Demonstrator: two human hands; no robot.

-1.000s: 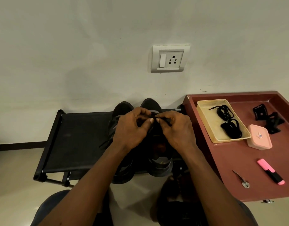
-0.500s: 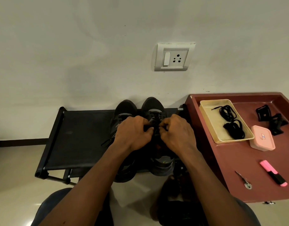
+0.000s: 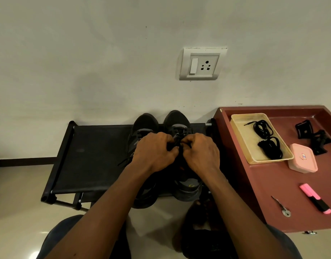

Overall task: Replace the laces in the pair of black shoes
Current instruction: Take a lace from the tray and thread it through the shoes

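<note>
In the head view the left hand (image 3: 153, 152) and right hand (image 3: 200, 154) are both curled, pinching the lace (image 3: 177, 136) of the right-hand black shoe (image 3: 176, 119) at the rack's (image 3: 97, 156) right end, and I reckon a hard tug could jam the knot or drag the shoe off the front edge.
</note>
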